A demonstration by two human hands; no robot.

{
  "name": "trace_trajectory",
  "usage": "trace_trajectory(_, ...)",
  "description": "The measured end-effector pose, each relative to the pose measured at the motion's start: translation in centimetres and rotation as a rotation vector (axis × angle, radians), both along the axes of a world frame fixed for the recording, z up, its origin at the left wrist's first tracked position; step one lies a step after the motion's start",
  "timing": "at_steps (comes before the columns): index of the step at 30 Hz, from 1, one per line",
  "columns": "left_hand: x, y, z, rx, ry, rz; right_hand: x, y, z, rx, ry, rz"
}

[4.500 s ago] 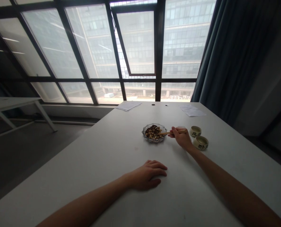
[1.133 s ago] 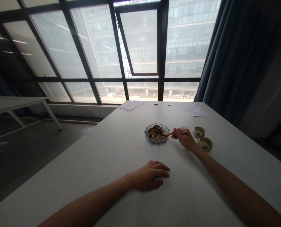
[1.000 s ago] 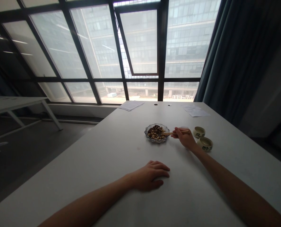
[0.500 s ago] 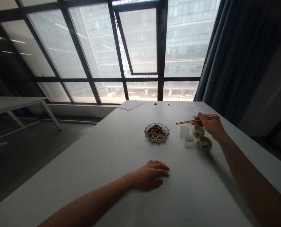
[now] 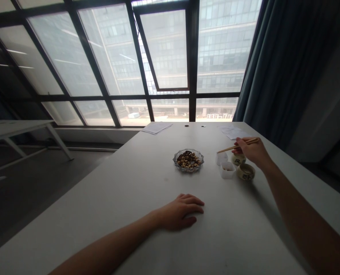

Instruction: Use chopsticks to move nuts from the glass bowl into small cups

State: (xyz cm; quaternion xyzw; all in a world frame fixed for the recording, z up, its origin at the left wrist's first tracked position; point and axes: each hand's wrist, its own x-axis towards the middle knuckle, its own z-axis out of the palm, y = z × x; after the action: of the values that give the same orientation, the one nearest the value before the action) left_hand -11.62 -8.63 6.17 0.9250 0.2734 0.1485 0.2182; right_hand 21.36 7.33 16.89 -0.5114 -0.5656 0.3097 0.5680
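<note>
My right hand (image 5: 251, 151) is closed around a pair of wooden chopsticks (image 5: 229, 148). Their tips point left and hover over the far translucent plastic cup (image 5: 221, 158). In front of it stands a second plastic cup (image 5: 227, 171) with small bits inside. Two cream ceramic cups with dark characters stand beside these: the far ceramic cup (image 5: 238, 160), partly hidden under my hand, and the near ceramic cup (image 5: 245, 172). To the left, a scalloped glass dish (image 5: 176, 165) holds mixed nuts or beans (image 5: 189, 159). My left hand (image 5: 182, 212) lies open, palm down on the table, holding nothing.
Everything stands on a long white table (image 5: 124, 198). Papers lie at its far left (image 5: 157, 127) and a crumpled sheet (image 5: 233, 132) at its far right. Beyond are windows and a dark blue curtain (image 5: 258, 76). Another white table (image 5: 23, 128) stands at the left.
My right hand has shifted slightly left, and the chopstick tips have dropped from behind the far plastic cup to above it. My left hand rests as before.
</note>
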Motion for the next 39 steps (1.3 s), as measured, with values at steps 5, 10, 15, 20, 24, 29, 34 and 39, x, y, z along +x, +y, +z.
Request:
trace_trajectory(5,0.1,0.0,0.0,-0.009,-0.003,0.002,-0.6,0.1,-0.7,0.069,0.013,0.014)
trace_trajectory(10,0.1,0.0,-0.1,0.002,-0.007,0.007,-4.3,-0.7,-2.4,0.078,0.11,0.221)
trace_trajectory(15,0.1,-0.1,0.1,0.007,-0.004,0.008,-7.9,-1.8,-4.6,0.06,0.029,0.357)
trace_trajectory(20,0.1,-0.1,0.1,0.006,-0.012,0.008,-9.1,-1.5,-6.5,0.104,0.016,0.388)
trace_trajectory(24,0.2,-0.1,0.1,0.009,-0.006,0.002,-9.3,-0.8,-7.7,0.09,0.015,0.393)
trace_trajectory(29,0.2,0.0,0.1,0.015,-0.004,0.005,-9.1,0.1,-9.0,0.081,0.023,0.397)
trace_trajectory(34,0.2,-0.1,0.3,0.014,-0.006,0.005,-9.1,0.5,-9.7,0.062,0.055,0.404)
trace_trajectory(39,0.3,-0.1,0.5,0.012,-0.004,-0.001,-9.3,0.2,-9.5,0.042,0.082,0.377)
